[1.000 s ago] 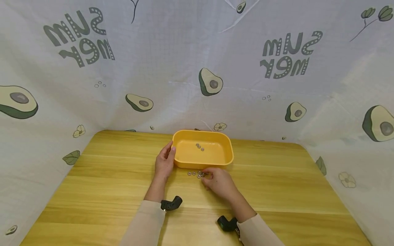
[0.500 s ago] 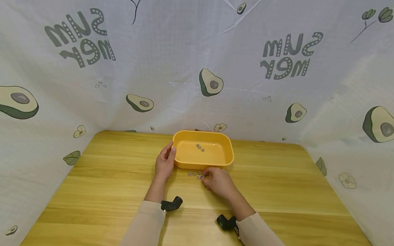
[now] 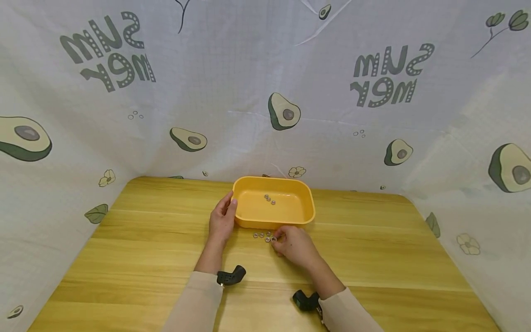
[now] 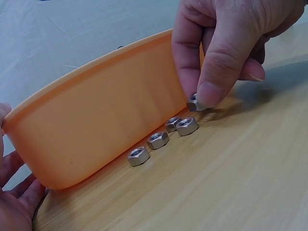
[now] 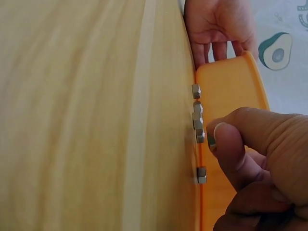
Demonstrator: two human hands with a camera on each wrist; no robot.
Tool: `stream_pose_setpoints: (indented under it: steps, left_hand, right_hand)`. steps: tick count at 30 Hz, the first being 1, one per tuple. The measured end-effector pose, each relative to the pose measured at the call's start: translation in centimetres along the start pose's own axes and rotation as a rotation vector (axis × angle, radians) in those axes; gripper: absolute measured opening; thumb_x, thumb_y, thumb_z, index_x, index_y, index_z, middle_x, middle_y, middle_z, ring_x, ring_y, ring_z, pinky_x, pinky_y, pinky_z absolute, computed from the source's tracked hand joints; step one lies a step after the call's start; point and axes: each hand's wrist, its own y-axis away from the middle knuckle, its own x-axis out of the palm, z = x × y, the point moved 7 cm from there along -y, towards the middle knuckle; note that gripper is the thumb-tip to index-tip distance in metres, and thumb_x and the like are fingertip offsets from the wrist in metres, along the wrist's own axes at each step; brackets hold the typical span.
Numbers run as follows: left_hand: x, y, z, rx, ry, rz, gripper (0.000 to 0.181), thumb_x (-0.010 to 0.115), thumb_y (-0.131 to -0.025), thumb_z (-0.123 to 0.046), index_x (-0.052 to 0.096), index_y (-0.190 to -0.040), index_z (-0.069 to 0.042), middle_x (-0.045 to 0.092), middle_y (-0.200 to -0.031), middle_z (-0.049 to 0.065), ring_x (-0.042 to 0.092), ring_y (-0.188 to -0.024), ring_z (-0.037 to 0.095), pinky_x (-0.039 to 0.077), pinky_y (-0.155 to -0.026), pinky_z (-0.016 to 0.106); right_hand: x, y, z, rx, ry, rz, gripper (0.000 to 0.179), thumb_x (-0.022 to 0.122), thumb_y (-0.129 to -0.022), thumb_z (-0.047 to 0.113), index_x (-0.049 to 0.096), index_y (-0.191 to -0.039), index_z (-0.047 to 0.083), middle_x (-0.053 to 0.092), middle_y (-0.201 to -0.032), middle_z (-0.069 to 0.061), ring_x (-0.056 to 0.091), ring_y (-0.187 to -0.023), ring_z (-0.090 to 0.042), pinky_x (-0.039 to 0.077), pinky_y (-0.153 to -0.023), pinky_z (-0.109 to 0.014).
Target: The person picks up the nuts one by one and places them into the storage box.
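My right hand (image 3: 296, 246) pinches a hex nut (image 4: 192, 103) between thumb and index finger, just above the table in front of a yellow-orange plastic bin (image 3: 274, 224). On the bin's left side my left hand (image 3: 221, 222) grips the wall, its thumb at the rim. Several steel hex nuts lie along the bin's front wall, among them a nut (image 4: 138, 156) at the left end of the row. In the right wrist view one more nut (image 5: 201, 175) lies beyond the pinching fingers; the right hand hides it in the head view. Three nuts (image 3: 268, 199) lie inside the bin.
The wooden table (image 3: 157, 258) runs back to a pale curtain (image 3: 232, 69) printed with avocados, close behind the bin. Each wrist wears a black camera mount, the left mount (image 3: 231, 275) and the right mount (image 3: 306, 301).
My right fingers have closed on one nut and drawn it slightly toward me, apart from the others. The left hand and the bin have stayed in place.
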Motion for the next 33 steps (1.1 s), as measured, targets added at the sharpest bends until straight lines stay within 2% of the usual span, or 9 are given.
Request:
stream_pose_setpoints:
  steps: [11,19,26,33]
  left_hand:
    - [0.0,0.0,0.1,0.009,-0.008,0.0,0.047,0.055,-0.106,-0.036,0.053,-0.15,-0.02,0.053,-0.153,0.012,0.052,-0.14,0.03,0.045,-0.116,0.047]
    - [0.0,0.0,0.1,0.007,0.001,-0.002,0.047,0.056,-0.106,-0.035,0.054,-0.15,-0.019,0.054,-0.153,0.012,0.052,-0.139,0.03,0.045,-0.116,0.046]
    - [-0.1,0.0,0.1,0.005,0.007,-0.001,0.047,0.056,-0.106,-0.035,0.054,-0.15,-0.018,0.053,-0.153,0.013,0.051,-0.14,0.031,0.043,-0.117,0.047]
    - [-0.1,0.0,0.1,0.01,0.004,0.003,0.047,0.056,-0.106,-0.035,0.053,-0.15,-0.018,0.053,-0.154,0.013,0.051,-0.14,0.031,0.043,-0.117,0.048]
  right_hand:
    - [-1.2,0.5,0.7,-0.02,-0.012,-0.031,0.012,0.081,-0.085,0.02,0.072,-0.089,0.013,0.061,-0.064,0.006,0.053,-0.055,-0.009,0.042,-0.051,-0.024]
    - [-2.5,0.7,1.6,0.006,-0.034,-0.023,0.013,0.08,-0.087,0.021,0.072,-0.093,0.013,0.061,-0.066,0.004,0.053,-0.055,-0.012,0.043,-0.05,-0.024]
    - [-4.2,-0.1,2.5,-0.024,0.002,-0.078,0.016,0.08,-0.088,0.026,0.072,-0.096,0.013,0.06,-0.063,0.003,0.05,-0.05,-0.012,0.041,-0.046,-0.024]
    - [-5.3,-1.6,2.4,0.009,0.047,-0.121,0.023,0.078,-0.09,0.032,0.074,-0.101,0.013,0.063,-0.066,0.003,0.053,-0.054,-0.013,0.042,-0.051,-0.026]
